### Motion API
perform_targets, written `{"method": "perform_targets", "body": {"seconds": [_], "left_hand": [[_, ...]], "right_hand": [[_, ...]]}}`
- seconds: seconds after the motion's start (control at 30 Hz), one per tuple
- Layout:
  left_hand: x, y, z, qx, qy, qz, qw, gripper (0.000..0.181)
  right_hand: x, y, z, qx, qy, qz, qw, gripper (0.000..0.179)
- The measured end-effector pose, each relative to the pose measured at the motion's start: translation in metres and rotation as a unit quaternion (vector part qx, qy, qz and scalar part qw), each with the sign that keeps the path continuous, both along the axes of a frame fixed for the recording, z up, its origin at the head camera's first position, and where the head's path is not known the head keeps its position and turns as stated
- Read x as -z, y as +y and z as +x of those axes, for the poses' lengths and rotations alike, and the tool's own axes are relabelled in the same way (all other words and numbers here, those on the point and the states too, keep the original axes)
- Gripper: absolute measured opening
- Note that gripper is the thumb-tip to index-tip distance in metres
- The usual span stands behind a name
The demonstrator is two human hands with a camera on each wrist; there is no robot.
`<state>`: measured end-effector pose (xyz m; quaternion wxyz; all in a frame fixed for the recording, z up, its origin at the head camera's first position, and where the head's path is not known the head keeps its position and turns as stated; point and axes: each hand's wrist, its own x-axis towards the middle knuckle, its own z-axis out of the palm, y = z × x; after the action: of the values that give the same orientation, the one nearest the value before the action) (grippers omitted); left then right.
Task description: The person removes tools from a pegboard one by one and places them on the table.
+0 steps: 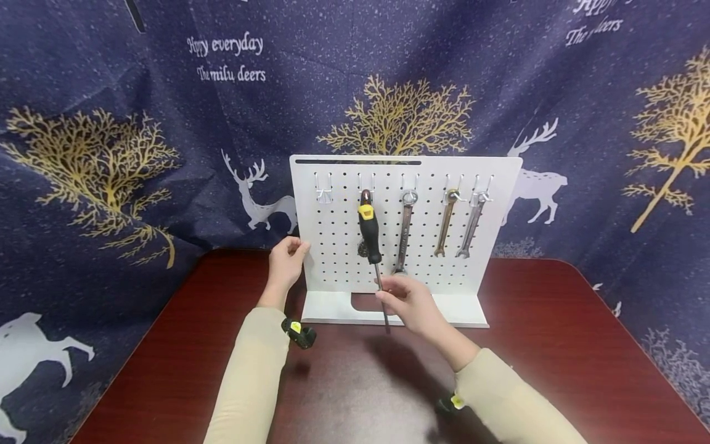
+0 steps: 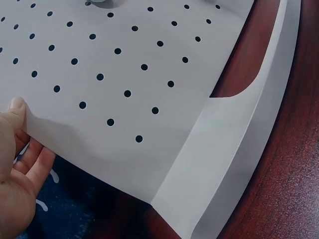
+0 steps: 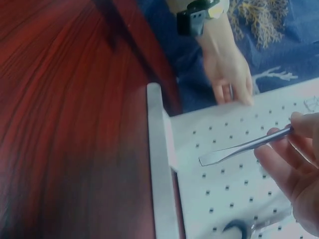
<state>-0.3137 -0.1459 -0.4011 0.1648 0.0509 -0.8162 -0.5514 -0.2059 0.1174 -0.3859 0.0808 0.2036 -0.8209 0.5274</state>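
Observation:
My right hand (image 1: pixel 407 302) pinches the shaft of a flathead screwdriver (image 1: pixel 368 228), which has a black and yellow handle. The handle points up, its top overlapping the second hook from the left in the head view. In the right wrist view the flat tip (image 3: pixel 212 157) sticks out past the fingers. A white pegboard (image 1: pixel 333 265) stands upright behind it. With thumb and fingers on either side, my left hand (image 1: pixel 286 265) holds the board's left edge; the left wrist view shows the thumb on the front face. A dark metal piece (image 1: pixel 363 249) is partly hidden behind the screwdriver handle.
A large wrench (image 1: pixel 405 234) and two smaller ones, a brownish wrench (image 1: pixel 445 225) and a silver wrench (image 1: pixel 472 227), hang on hooks to the right. The leftmost hook (image 1: pixel 324 195) is bare. Red-brown table (image 1: pixel 344 382) below; blue patterned cloth (image 1: pixel 233 123) behind.

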Motion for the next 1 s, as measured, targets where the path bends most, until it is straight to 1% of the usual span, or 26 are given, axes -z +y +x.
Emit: {"method": "perform_targets", "body": {"seconds": [0.1, 0.3, 0.4, 0.5, 0.63, 0.77, 1.0], "left_hand": [[0.001, 0.000, 0.000, 0.000, 0.000, -0.003, 1.0000, 0.025], [0.000, 0.000, 0.001, 0.000, -0.004, -0.005, 1.0000, 0.026], [0.000, 0.001, 0.001, 0.000, -0.002, -0.004, 1.0000, 0.026], [0.000, 0.001, 0.001, -0.001, 0.001, -0.007, 1.0000, 0.026], [0.000, 0.000, 0.001, 0.000, 0.002, -0.010, 0.9999, 0.026], [-0.001, 0.001, 0.001, 0.003, -0.006, -0.006, 1.0000, 0.026], [-0.001, 0.001, 0.001, 0.003, -0.013, 0.000, 0.9999, 0.027]], "right_hand": [[0.006, 0.011, 0.001, -0.010, -0.029, -0.010, 0.9995, 0.028], [0.013, 0.031, 0.007, 0.011, -0.061, 0.012, 0.9980, 0.031], [0.016, 0.040, 0.009, 0.021, -0.076, 0.015, 0.9968, 0.030], [0.019, 0.049, 0.011, 0.029, -0.080, 0.018, 0.9962, 0.030], [0.022, 0.059, 0.014, 0.054, -0.087, 0.025, 0.9945, 0.029], [0.025, 0.071, 0.017, 0.072, -0.095, 0.027, 0.9925, 0.028], [0.028, 0.088, 0.021, 0.076, -0.105, 0.032, 0.9910, 0.026]]}}
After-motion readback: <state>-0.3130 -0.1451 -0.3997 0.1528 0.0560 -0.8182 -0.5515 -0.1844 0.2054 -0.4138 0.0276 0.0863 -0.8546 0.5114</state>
